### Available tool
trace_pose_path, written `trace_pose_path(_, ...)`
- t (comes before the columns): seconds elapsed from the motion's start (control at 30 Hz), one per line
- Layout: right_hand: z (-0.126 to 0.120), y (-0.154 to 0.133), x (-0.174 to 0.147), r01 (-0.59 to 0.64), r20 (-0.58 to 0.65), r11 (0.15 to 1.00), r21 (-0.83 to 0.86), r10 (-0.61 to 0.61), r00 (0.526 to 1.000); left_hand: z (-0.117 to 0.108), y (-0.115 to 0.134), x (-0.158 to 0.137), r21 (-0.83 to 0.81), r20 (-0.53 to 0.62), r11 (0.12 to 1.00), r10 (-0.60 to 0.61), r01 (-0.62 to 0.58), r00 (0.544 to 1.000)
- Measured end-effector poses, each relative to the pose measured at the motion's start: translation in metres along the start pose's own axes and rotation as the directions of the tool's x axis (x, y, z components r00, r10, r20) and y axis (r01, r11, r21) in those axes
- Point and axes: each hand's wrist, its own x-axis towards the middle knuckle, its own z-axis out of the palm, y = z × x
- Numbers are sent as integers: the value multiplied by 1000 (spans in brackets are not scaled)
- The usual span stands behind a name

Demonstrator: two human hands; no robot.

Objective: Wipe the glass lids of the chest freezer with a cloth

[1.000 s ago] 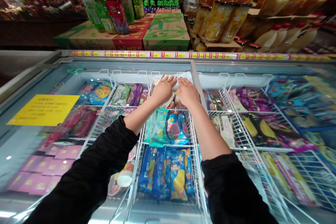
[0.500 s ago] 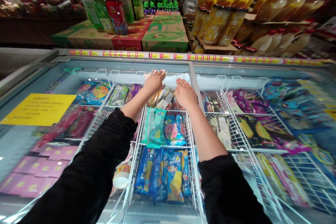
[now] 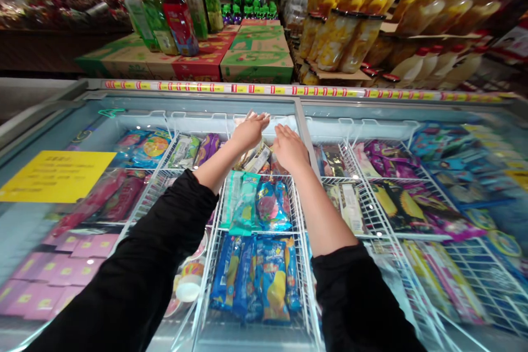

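Note:
My left hand (image 3: 251,131) is over the glass lid (image 3: 198,103) of a chest freezer, pressing what looks like a pale crumpled tissue (image 3: 239,120) under its fingers. Most of that tissue is hidden by the hand. Just to the right, my right hand (image 3: 291,146) lies with fingers stretched forward, apparently flat on the glass, holding nothing. A small gap separates the two hands. The lid's metal frame (image 3: 307,137) runs close beside the right hand. Beneath the glass, wrapped ice creams (image 3: 258,162) show between my forearms.
White wire baskets (image 3: 303,231) hold blue ice cream packets (image 3: 272,280) and pink boxes (image 3: 45,275). A yellow paper sign (image 3: 58,176) is on the left glass. Behind the price strip (image 3: 231,88) stand drink bottles (image 3: 177,16), cartons (image 3: 258,60) and fruit jars (image 3: 342,38).
My left hand has slid a little to the right with the tissue, closer to my right hand. The right hand has stayed almost in place.

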Motion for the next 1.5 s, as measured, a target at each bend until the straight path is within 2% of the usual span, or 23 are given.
trace_pose_path(0.17,-3,-2,-2,-11,22,1000,-12,11,1000,-12,-19,21,34,56,987,-156,154,986)
trace_pose_path(0.23,-4,-3,-2,-15,28,1000,-8,15,999,-17,-24,16,62,55,974,-220,216,974)
trace_pose_path(0.33,-3,-3,-2,-17,22,1000,3,17,1000,-19,-20,-3,103,19,964,-249,245,968)
trace_pose_path(0.47,-2,-4,-1,-17,11,1000,9,17,1000,-14,1,-25,147,-18,971,-191,191,981)
trace_pose_path(0.57,-2,-5,-1,-21,18,1000,2,21,1000,-8,13,-24,156,-18,977,-141,142,990)
trace_pose_path(0.67,-3,-5,-1,-28,24,1000,-11,28,999,-1,15,-6,135,-17,988,-75,77,997)
trace_pose_path(0.8,-4,-6,-1,-27,31,999,-22,28,999,7,5,26,65,-2,998,-22,22,1000)
trace_pose_path(0.97,-5,-5,-2,-25,31,999,-37,27,999,7,-14,50,-17,1,992,-121,121,993)
trace_pose_path(1.07,-6,-5,-3,-22,36,999,-42,24,999,2,-21,45,-1,2,983,-185,185,983)
trace_pose_path(1.17,-6,-6,-2,-31,21,998,-52,32,999,0,-16,27,47,-15,976,-214,214,977)
trace_pose_path(1.33,-4,-7,0,-51,54,994,-91,56,997,9,9,5,75,6,991,-114,113,993)
trace_pose_path(1.5,-6,-4,9,-59,90,995,-86,66,994,10,11,28,39,103,999,-37,33,994)
